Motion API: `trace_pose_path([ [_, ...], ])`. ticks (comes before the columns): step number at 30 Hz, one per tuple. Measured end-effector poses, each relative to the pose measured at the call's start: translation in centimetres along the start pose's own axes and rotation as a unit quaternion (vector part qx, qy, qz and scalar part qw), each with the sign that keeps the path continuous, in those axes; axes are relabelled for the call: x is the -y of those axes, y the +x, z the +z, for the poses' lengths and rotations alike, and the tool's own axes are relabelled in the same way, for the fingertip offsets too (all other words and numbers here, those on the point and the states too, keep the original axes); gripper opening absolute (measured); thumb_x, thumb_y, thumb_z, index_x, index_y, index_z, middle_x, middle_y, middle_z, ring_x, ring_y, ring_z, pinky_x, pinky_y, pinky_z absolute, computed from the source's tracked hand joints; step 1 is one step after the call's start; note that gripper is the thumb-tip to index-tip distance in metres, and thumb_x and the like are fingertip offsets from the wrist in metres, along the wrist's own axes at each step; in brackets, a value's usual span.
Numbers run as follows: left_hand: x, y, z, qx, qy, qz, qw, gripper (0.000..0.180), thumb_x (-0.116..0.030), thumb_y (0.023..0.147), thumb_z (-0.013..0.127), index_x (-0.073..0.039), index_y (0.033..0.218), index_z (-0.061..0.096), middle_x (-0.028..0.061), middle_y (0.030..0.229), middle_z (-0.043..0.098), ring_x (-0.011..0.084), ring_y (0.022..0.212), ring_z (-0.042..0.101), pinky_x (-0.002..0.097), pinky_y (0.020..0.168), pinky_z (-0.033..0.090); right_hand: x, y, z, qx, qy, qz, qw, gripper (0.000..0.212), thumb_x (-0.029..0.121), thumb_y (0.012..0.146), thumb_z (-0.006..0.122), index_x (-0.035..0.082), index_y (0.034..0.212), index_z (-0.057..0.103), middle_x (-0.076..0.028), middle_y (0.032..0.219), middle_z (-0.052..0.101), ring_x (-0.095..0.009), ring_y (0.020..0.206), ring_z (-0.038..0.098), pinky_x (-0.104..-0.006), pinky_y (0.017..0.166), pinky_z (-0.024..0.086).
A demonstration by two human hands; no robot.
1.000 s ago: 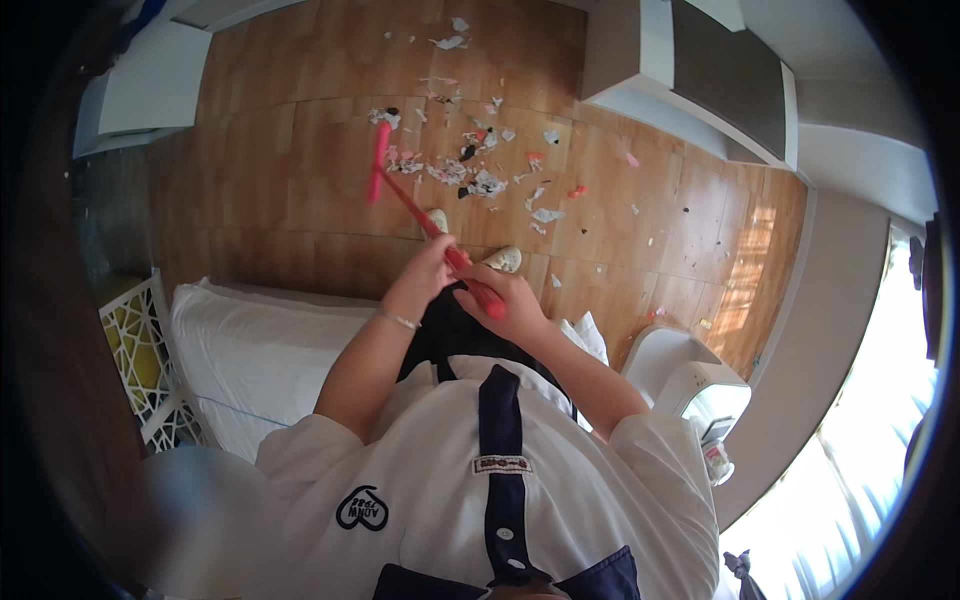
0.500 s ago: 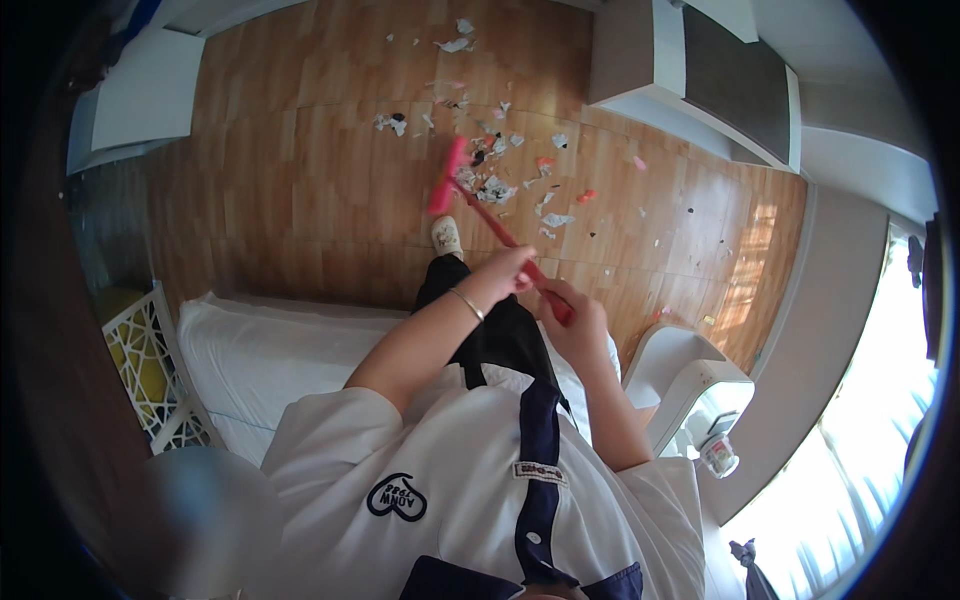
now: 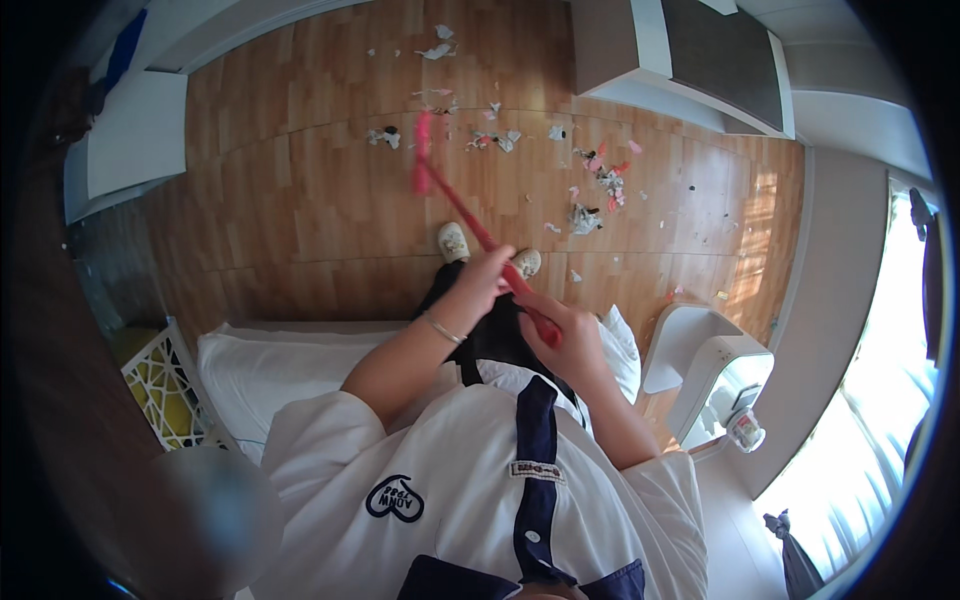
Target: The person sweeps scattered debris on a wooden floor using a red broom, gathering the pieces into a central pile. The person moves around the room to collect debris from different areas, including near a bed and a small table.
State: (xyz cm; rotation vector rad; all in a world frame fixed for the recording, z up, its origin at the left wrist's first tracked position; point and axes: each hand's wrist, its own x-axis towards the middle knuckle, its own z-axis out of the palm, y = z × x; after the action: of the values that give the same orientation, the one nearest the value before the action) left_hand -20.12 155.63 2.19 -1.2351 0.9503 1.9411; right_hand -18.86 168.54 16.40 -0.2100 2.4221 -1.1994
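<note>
Both hands are closed round the red handle of a broom (image 3: 460, 208). My left hand (image 3: 487, 280) grips it partway down the handle. My right hand (image 3: 563, 328) wraps the upper end, close to my body. The handle slopes up and leftward to a narrow pink broom head (image 3: 422, 152), slightly blurred, over the wooden floor. Just right of the head lie torn paper scraps (image 3: 495, 141). A denser heap of white, black and pinkish scraps (image 3: 607, 180) lies farther right, with a crumpled clump (image 3: 584, 219) just below it.
My shoes (image 3: 453, 242) stand below the scraps. A white-covered bed (image 3: 290, 365) is near left, beside a white lattice stand (image 3: 175, 395). Cabinets (image 3: 128, 135) stand at far left and far right, and a white appliance (image 3: 715, 375) at near right. Curtains (image 3: 850, 480) hang on the right.
The heap of scraps has shifted to the right across the floor. The broom head has moved slightly left and away from it. Both hands keep their grip, and a second shoe now shows.
</note>
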Motion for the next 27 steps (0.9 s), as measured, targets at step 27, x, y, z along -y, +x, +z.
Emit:
trace_pose_path([
  [27,-4.6,3.0,4.9,0.239,-0.058,-0.060,0.967,0.010,-0.014,0.085,0.054,-0.007,0.080,0.050,0.0036,0.071,0.052,0.0118,0.059,0.050,0.0301,0.058,0.047,1.2,6.0,-1.1,-0.122,-0.045,0.030,0.991,0.016,0.007,0.069,0.068,0.009,0.084,0.064,-0.010,0.061,0.059,-0.028,0.058,0.059,-0.0359,0.059,0.047],
])
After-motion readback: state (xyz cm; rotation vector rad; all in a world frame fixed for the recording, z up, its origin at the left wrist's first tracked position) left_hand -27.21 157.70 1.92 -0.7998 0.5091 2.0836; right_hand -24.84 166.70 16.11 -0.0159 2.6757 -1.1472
